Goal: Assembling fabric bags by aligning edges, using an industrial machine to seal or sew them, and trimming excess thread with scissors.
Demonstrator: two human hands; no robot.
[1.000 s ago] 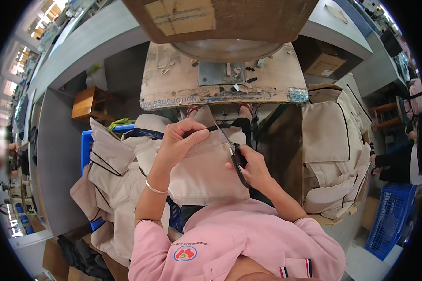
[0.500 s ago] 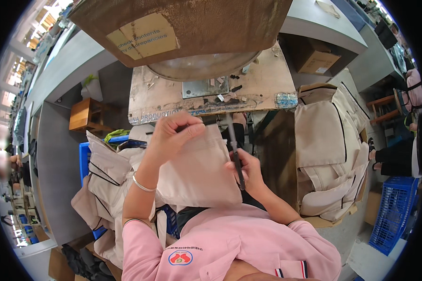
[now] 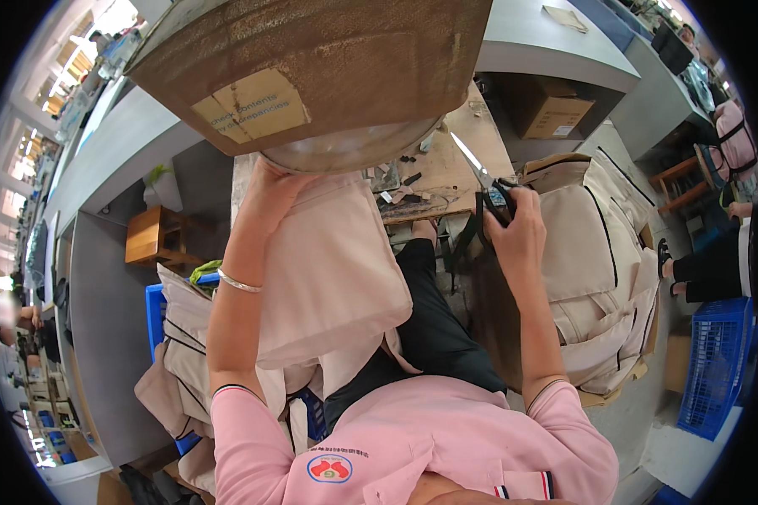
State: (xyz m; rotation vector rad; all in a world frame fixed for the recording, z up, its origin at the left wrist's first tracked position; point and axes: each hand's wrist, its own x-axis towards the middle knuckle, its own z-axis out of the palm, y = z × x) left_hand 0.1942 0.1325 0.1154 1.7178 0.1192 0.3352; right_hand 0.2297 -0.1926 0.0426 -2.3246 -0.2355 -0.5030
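My left hand (image 3: 280, 189) grips the upper edge of a beige fabric bag (image 3: 337, 269), which hangs down over my lap. Its fingertips are partly hidden under the rim of a round, cloudy disc (image 3: 354, 147) near the camera. To the right, my right hand (image 3: 518, 225) has its fingers in the handles of black-handled scissors (image 3: 480, 174). Their metal blades point up and away to the left, apart from the bag. A dark strap (image 3: 461, 248) hangs beside the scissors.
A worn brown box-like block (image 3: 354, 67) blocks the top view. Scraps lie on the wooden board (image 3: 480, 126) beyond. Beige bags fill a carton (image 3: 573, 244) at right and a blue crate (image 3: 154, 303) at left. A wooden stool (image 3: 147, 234) and blue basket (image 3: 716, 362) stand farther out.
My left hand has raised the bag and moved it forward and left, under the disc's rim. My right hand has swung the scissors outward to the right, away from the bag.
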